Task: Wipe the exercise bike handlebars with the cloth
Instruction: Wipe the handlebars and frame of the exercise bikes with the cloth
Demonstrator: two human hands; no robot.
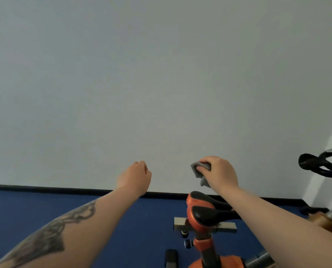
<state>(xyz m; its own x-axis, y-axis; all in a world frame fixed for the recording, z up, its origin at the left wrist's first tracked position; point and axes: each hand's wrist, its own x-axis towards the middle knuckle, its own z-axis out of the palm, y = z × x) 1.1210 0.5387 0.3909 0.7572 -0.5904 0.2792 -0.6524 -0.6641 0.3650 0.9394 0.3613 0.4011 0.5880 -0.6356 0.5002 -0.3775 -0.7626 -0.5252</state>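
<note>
- The right hand [220,174] is raised in front of the pale grey wall [161,74] and grips a small crumpled grey cloth [201,172]; the cloth sticks out to the left of the fingers, and one end hangs down under the hand.
- The left hand [135,176] is lifted at nearly the same height, well apart from the right hand, with the fingers curled loosely and nothing in it.
- Below the right hand stands the orange and black exercise bike saddle [202,208]; its long axis runs left to right, and its right part is hidden under the right forearm.
- To the right of the right hand, the curved black handlebars [316,163] point to the left, and no hand touches them.
- Under both forearms lies the blue floor [35,206].
</note>
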